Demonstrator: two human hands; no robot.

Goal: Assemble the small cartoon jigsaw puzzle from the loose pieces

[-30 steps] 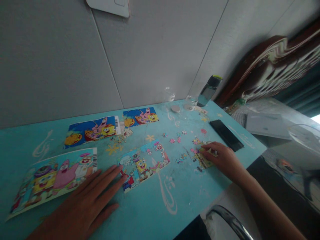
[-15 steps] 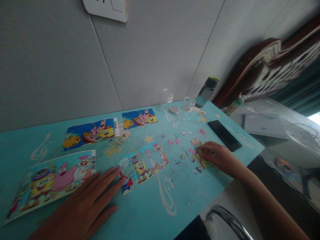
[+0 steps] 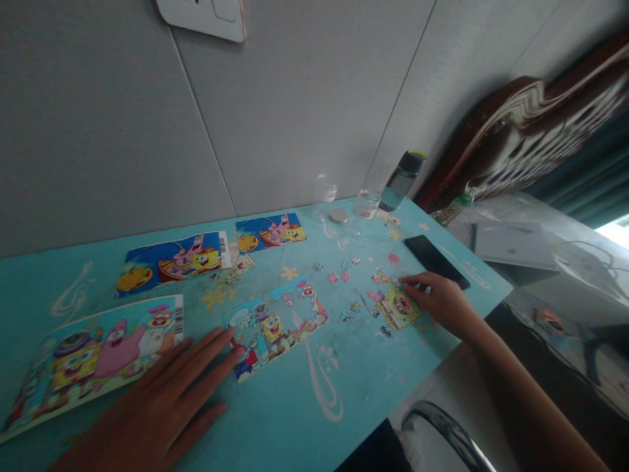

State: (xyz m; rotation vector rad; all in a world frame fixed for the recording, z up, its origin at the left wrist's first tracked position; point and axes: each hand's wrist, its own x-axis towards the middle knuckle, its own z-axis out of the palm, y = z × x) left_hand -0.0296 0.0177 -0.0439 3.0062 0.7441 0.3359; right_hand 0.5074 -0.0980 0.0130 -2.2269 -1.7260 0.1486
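Note:
My left hand lies flat with fingers spread, its fingertips on the left edge of a partly assembled cartoon jigsaw puzzle. That puzzle has a gap in its upper middle where the blue table shows through. To the right, my right hand pinches at a small puzzle piece, its fingertips closed at the edge of a cluster of pieces. Just below them sits a yellow face section of joined pieces. Loose puzzle pieces lie between the puzzle and the cluster.
A reference picture lies beside my left hand, with a blue picture card and a smaller blue picture behind. A black phone, clear cups and a dark-capped bottle stand or lie farther right. A wall borders the table.
My right hand has shifted slightly up and right, uncovering the yellow face section it was over. The left hand stays at the puzzle's edge. The whole view has shifted slightly.

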